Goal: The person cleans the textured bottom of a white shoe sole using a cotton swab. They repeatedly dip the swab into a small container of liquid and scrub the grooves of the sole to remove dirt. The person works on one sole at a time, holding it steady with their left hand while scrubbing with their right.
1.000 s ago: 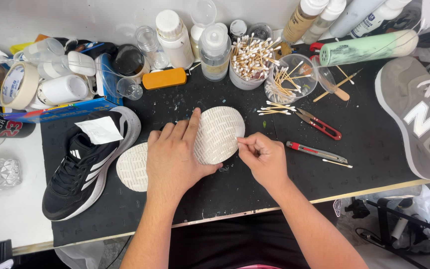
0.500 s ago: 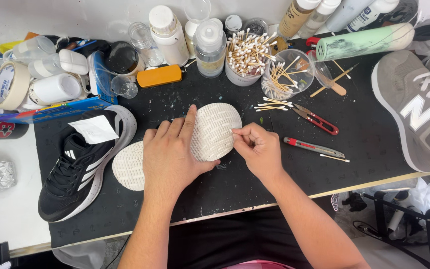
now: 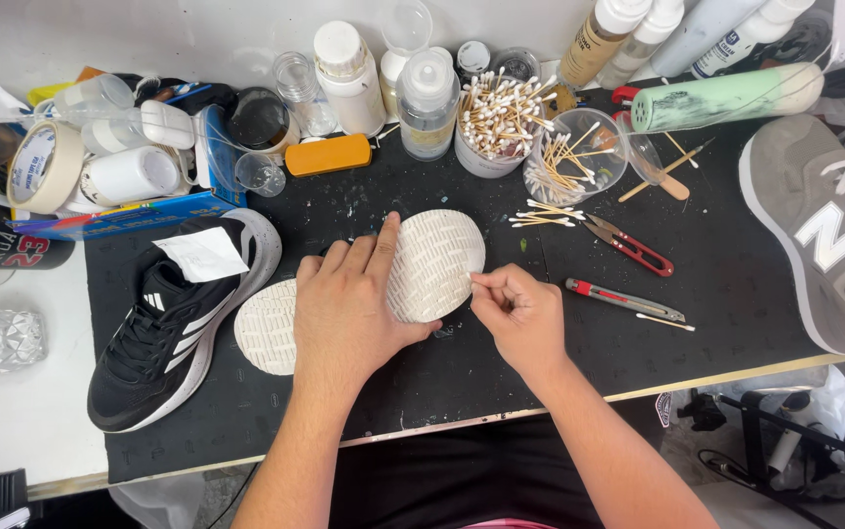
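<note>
Bright, even overhead light; sharp focus.

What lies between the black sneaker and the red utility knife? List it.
In the head view: the white sole, pressed by the left hand and picked at by the right hand, on the black mat.

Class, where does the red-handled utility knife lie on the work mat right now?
In the head view, the red-handled utility knife lies on the black mat, just right of the right hand, below the red snips.
</note>
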